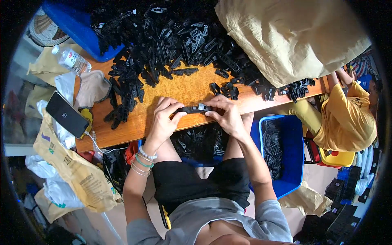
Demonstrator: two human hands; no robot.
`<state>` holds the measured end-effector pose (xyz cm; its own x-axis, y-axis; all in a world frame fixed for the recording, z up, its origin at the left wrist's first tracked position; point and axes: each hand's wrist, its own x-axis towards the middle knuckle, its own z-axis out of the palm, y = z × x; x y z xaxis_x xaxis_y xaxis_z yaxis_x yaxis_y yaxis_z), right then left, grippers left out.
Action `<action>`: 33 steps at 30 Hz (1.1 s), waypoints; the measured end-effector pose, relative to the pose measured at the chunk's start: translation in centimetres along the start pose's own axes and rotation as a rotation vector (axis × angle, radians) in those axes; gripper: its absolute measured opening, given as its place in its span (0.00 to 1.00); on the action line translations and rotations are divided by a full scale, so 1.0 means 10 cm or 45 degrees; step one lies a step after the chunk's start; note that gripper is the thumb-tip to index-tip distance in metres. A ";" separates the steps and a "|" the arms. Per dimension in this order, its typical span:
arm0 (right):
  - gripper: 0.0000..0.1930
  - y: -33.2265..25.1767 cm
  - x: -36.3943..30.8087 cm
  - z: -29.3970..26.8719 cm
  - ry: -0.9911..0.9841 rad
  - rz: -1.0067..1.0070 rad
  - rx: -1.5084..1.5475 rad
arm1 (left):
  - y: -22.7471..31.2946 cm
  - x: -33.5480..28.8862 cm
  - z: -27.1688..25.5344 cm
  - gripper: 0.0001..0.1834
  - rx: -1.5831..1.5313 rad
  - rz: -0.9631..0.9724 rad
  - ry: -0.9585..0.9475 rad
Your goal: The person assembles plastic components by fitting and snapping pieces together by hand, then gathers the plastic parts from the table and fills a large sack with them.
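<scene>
Between my two hands, over the table's front edge, lies a short black plastic part (191,109) with a pale piece near its right end. My left hand (166,114) pinches the left end between thumb and fingers. The right end is gripped by my right hand (227,114), its thumb below and fingers above. Behind my hands a heap of black plastic parts (179,41) covers the far side of the wooden table (163,92). A smaller cluster of black pieces (225,90) sits just beyond my right hand.
A large brown paper sack (294,36) lies at the back right. Blue bins (302,155) of black parts stand by my right leg and beneath the table edge. Leftward are a phone (67,113), a bottle (71,60) and a glove (93,86). Another person (347,116) sits at right.
</scene>
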<state>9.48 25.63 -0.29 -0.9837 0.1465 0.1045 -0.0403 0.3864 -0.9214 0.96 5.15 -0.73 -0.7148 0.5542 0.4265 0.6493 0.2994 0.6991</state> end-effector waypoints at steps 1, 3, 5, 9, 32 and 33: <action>0.16 -0.03 0.02 -0.01 -0.022 -0.028 -0.026 | -0.01 0.00 0.00 0.11 -0.016 0.013 0.010; 0.16 -0.04 0.07 -0.02 -0.043 -0.050 -0.052 | -0.02 0.03 0.00 0.11 -0.032 0.005 -0.019; 0.14 0.01 0.13 -0.05 -0.083 -0.219 -0.109 | 0.02 0.05 0.01 0.11 -0.050 0.003 -0.048; 0.15 -0.03 0.12 0.09 -0.053 -0.305 -0.269 | 0.07 0.04 0.03 0.11 -0.063 0.019 -0.096; 0.22 0.11 -0.02 -0.50 0.538 -0.198 -0.878 | 0.04 0.24 -0.09 0.10 -0.206 -0.092 -0.537; 0.21 0.11 -0.02 -0.52 0.488 -0.233 -0.953 | 0.07 0.22 -0.08 0.10 -0.123 -0.001 -0.422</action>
<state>10.51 30.75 0.60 -0.8405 0.2685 0.4706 0.0664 0.9131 -0.4023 -0.41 5.91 1.15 -0.5818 0.7810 0.2271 0.6097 0.2340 0.7573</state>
